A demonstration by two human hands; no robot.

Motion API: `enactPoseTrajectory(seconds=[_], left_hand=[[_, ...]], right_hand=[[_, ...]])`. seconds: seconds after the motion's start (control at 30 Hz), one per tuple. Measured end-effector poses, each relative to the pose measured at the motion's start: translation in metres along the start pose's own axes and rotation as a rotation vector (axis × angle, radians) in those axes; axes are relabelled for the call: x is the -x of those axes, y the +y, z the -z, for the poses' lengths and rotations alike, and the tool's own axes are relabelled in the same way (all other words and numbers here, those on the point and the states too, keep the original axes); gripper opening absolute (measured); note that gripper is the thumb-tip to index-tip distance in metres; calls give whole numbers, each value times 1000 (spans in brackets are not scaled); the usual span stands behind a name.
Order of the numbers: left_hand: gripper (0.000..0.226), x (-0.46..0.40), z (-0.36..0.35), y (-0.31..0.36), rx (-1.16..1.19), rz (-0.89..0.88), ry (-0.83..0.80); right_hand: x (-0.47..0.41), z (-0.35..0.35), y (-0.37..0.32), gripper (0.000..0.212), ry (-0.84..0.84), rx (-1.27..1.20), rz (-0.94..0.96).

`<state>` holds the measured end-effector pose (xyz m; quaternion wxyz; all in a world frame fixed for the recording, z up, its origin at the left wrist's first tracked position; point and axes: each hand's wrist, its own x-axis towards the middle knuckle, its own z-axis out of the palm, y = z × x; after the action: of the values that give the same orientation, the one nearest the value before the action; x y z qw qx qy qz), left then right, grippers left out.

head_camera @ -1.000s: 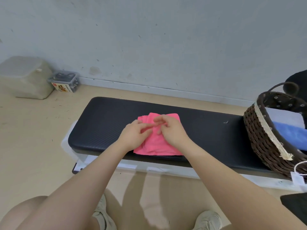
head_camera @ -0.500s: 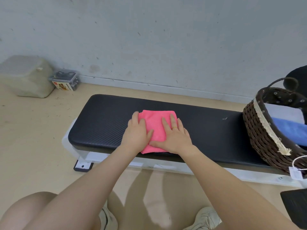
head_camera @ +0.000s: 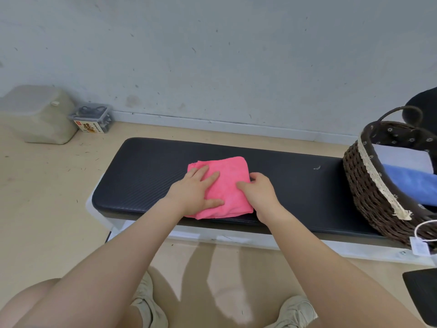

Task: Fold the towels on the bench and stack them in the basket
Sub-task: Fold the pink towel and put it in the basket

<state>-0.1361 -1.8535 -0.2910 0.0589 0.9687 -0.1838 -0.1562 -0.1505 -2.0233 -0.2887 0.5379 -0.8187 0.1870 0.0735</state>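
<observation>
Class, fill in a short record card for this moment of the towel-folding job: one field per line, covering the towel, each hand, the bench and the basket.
towel: pink towel, folded into a small square, lying flat on the bench
left hand: left hand rests flat on the towel's left part, fingers straight
right hand: right hand grips the towel's right edge, fingers curled around it
bench: black padded bench, towel near its middle
basket: brown wicker basket on the bench's right end, holding a blue towel and a white towel

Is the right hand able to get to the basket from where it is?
Probably yes. The right hand grips the pink towel's right edge, and only bare black bench lies between it and the basket.
</observation>
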Motion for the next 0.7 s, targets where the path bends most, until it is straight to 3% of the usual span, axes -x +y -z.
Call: enactPoseTrajectory(seconds=[0.17, 0.27, 0.33, 0.47, 0.53, 0.6, 0.7], left_hand=[[98, -9, 8, -15, 97, -54, -63], [98, -8, 3, -29, 410, -210, -80], [82, -4, -2, -37, 610, -238, -3], [40, 6, -9, -51, 713, -61, 335], [34, 15, -7, -54, 740, 35, 468], [34, 21, -5, -57, 822, 137, 460], [37, 19, -3, -65, 1164, 250, 298]], right_hand=[[16, -12, -26, 21, -79, 34, 182], [26, -28, -39, 17, -122, 161, 285], [27, -44, -42, 14, -123, 237, 350], [30, -70, -51, 22, -105, 269, 356], [32, -77, -53, 16, -114, 354, 402], [37, -82, -52, 21, -158, 473, 456], [44, -87, -54, 40, -220, 524, 556]])
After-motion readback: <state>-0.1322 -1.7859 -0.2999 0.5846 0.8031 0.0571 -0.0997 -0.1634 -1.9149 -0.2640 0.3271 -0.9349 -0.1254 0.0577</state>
